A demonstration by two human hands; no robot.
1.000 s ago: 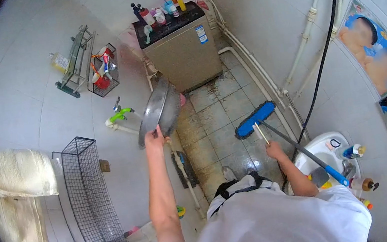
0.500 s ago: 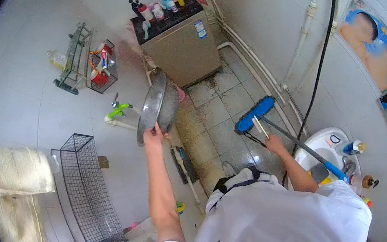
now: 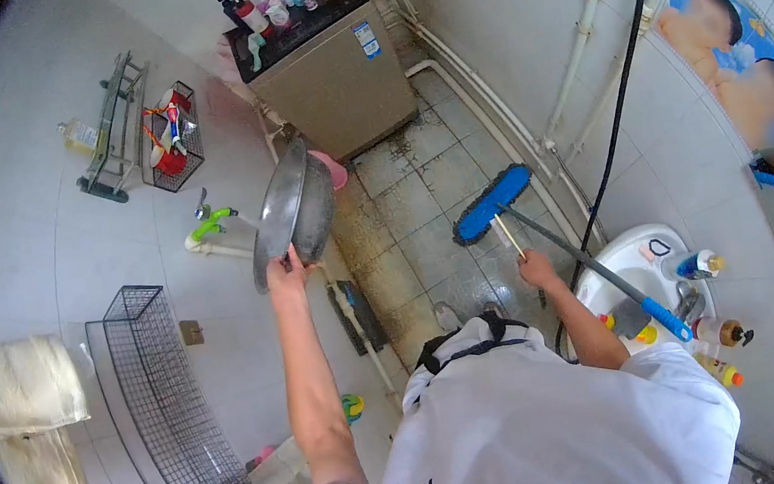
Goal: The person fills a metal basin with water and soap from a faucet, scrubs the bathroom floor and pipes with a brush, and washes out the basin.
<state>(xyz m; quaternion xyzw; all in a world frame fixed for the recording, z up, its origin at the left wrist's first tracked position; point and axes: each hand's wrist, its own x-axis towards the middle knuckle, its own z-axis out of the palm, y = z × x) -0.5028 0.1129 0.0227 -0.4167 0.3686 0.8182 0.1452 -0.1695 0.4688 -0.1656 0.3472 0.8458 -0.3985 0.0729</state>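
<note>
My left hand [image 3: 286, 268] is closed on the near rim of a large grey metal basin [image 3: 310, 216], which is tipped up on its side beside the left wall. My right hand [image 3: 538, 271] grips a thin pale stick [image 3: 509, 235] that points away from me; what is at its far end is hard to make out against the mop. Just beyond that hand is a mop with a blue head [image 3: 495, 205]. Its grey and blue handle [image 3: 605, 273] slants back across the sink. A pink object [image 3: 329, 168] shows partly behind the basin.
A washing machine [image 3: 331, 79] with bottles on top stands at the back. A green-handled tap [image 3: 214, 221] and wire basket [image 3: 170, 408] are on the left wall. The white sink [image 3: 646, 246] with several bottles is at right. Pipes and a black hose [image 3: 632, 92] run along the right wall.
The view has shifted, so the room appears a little further left and higher. Both hands keep their holds; the basin stays tilted, and the stick now points more upright in the view.
</note>
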